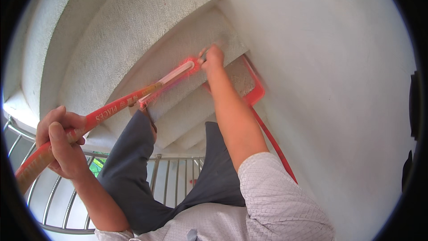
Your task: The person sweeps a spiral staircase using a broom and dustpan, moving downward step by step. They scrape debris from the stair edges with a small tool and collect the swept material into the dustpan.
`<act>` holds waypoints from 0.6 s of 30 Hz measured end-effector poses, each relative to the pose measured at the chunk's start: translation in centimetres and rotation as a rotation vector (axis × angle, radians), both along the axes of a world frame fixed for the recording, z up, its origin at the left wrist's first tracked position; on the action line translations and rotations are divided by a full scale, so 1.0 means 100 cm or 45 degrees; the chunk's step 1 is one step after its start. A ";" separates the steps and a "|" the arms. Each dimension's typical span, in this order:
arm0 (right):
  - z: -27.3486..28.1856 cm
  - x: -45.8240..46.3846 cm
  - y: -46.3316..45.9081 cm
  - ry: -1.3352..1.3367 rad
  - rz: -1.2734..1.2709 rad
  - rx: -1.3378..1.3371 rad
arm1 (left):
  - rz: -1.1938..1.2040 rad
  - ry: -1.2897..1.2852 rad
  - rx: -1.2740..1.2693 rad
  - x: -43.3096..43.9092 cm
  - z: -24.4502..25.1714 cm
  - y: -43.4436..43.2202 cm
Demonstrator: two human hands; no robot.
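Observation:
My left hand [65, 140] is wrapped around the red printed handle of a broom [115, 107], at the left. The broom's red bristle head lies across a grey stair tread [177, 53], slanting up to the right. Just past the far end of the bristles is my right hand [214, 58], low over the tread. Its fingers are curled on a small dark object [204, 55], too blurred to name. Beneath my right forearm, a red dustpan [256, 95] rests against the wall side of a lower step, with grey speckled matter inside its rim. Its long red handle [274, 144] runs towards me.
Curved concrete steps [140, 16] rise at the upper left, and narrower ones descend between my legs. A white wall [327, 83] bounds the stairs on the right. A metal railing [167, 177] curves along the lower left, behind my legs.

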State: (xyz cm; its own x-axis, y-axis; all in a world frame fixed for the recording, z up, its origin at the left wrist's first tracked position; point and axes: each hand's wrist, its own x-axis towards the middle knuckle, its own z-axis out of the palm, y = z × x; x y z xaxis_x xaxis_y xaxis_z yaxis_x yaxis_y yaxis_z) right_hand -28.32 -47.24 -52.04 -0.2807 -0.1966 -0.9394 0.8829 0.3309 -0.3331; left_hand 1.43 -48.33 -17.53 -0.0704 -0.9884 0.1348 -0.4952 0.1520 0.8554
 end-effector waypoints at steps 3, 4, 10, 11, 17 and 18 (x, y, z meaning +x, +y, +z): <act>-0.022 -0.028 -0.008 -0.018 0.068 0.005 | -0.019 0.014 -0.019 -0.001 -0.001 -0.005; -0.025 -0.033 -0.011 -0.032 0.080 0.018 | -0.003 0.011 -0.021 0.000 -0.001 -0.004; -0.032 -0.020 -0.026 -0.035 0.012 -0.041 | 0.040 -0.019 0.003 0.002 -0.002 -0.006; -0.039 -0.017 -0.019 -0.035 -0.002 -0.045 | 0.045 -0.022 -0.003 0.001 -0.003 -0.007; 0.002 0.013 -0.036 -0.081 0.166 -0.005 | 0.024 -0.051 -0.009 0.006 -0.004 -0.002; -0.012 -0.014 -0.048 -0.117 0.058 0.000 | 0.026 -0.046 -0.006 0.004 -0.002 -0.003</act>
State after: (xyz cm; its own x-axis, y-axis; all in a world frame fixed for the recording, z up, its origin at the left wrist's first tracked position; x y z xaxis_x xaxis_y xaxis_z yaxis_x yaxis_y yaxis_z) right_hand -29.68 -52.05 -53.21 -0.1841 -0.2072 -0.9608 0.8937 0.3717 -0.2514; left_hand 1.82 -48.62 -17.69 -0.0555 -0.9890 0.1374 -0.5290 0.1459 0.8360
